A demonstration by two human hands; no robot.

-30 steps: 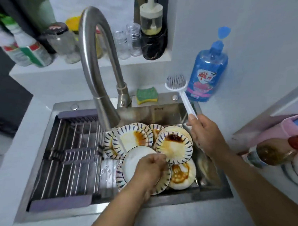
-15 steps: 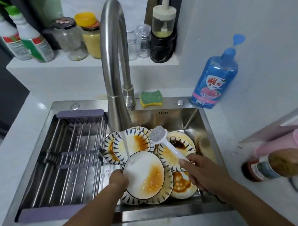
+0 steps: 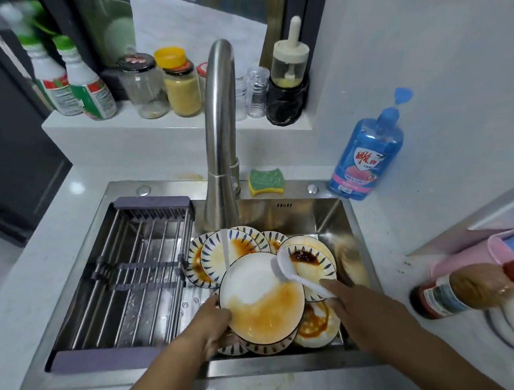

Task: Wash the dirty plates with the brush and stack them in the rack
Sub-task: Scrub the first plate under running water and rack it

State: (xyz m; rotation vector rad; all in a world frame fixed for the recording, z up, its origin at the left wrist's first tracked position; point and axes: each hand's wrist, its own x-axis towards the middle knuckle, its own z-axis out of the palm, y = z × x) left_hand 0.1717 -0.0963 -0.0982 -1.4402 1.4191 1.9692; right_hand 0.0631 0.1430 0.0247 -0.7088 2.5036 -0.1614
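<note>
Left grip curled on smeared plate, right grip clasping brush, sink holding dirty plates

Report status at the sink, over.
Left hand grips stained plate under running water. Right hand holds brush, head at plate's upper edge. Rack: no plates yet. Nothing blocking.

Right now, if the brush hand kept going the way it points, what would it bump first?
Probably the orange-stained plate the left hand holds: the right hand points up-left along the brush, whose head sits at that plate's rim. Depth is unclear.
</note>
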